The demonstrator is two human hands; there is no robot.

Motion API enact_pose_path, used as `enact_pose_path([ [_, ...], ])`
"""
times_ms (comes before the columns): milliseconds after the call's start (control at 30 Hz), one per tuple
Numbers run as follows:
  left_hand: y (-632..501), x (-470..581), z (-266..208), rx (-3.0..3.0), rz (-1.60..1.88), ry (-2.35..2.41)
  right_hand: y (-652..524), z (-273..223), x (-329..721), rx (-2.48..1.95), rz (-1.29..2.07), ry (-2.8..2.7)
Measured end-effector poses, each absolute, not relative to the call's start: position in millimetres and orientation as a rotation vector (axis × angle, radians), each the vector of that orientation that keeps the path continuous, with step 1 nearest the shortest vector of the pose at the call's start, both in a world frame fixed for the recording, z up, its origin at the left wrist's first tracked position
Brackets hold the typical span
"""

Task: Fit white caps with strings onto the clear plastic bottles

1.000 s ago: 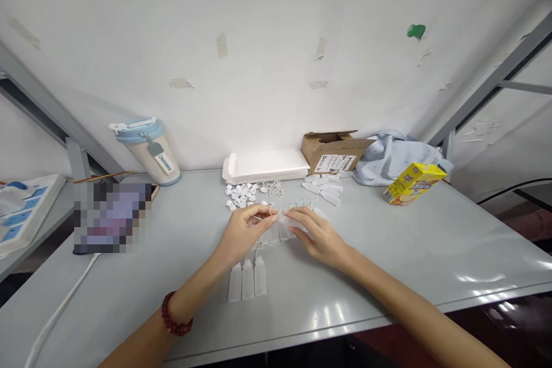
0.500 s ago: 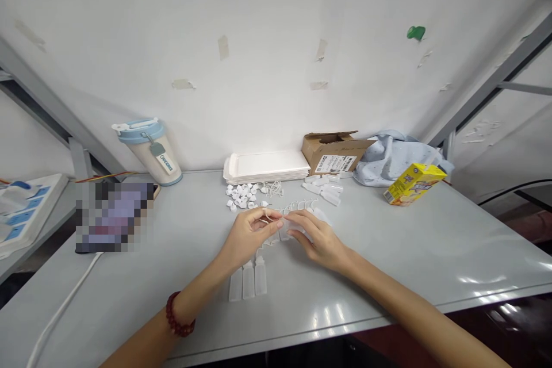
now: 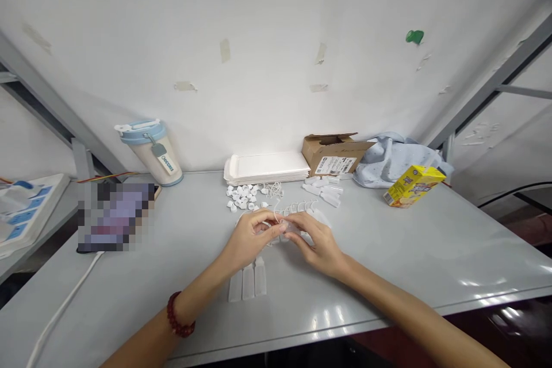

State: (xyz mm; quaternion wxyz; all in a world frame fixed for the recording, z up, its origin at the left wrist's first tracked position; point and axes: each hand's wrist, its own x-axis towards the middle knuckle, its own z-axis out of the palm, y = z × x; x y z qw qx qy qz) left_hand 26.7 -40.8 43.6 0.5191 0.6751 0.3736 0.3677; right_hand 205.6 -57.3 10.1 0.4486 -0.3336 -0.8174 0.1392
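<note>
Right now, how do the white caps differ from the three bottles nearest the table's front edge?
The white caps are short and opaque; the three bottles are long and translucent. The caps lie in a loose scatter; the bottles lie side by side. Both rest on the gray table.

Tumbler (image 3: pixel 157 155) sits near phone (image 3: pixel 114 218); yellow carton (image 3: pixel 411 187) beside cloth (image 3: pixel 388 155).

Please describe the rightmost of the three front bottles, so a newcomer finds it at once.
On the grey table, look between the left hand and the near edge. Three translucent bottles lie there side by side; the rightmost bottle is farthest from the red bracelet.
</note>
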Motion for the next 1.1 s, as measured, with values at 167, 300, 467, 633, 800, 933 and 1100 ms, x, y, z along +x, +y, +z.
enact_pose_path([
  [167, -38.3, 25.7, 44.3, 1.724, 0.874, 0.965, -58.0, 10.7, 204.4, -0.904, 0.507, -1.939],
  [300, -36.7, 23.3, 45.0, 1.777, 0.885, 0.997, -58.2, 16.0, 204.7, -0.951, 0.501, -1.946],
  [467, -37.2, 25.2, 43.3, 1.566, 0.924, 1.002, -57.5, 18.3, 205.6, -0.938, 0.507, -1.957],
  [633, -38.3, 27.4, 40.6, 1.504, 0.998, 1.08, -57.9, 15.8, 205.0, -0.957, 0.662, -1.871],
  [800, -45.3, 22.5, 45.1, 1.958, 1.147, 1.166, -59.7, 19.7, 204.1, -1.011, 0.885, -1.717],
  [933, -52.1, 22.9, 46.1, 2.508, 1.134, 0.946, -61.4, 22.1, 202.6, -1.032, 1.11, -1.573],
  [1100, -56.5, 30.0, 37.3, 2.8, 1.075, 1.017, -61.9, 21.9, 199.6, -1.018, 1.278, -1.432],
])
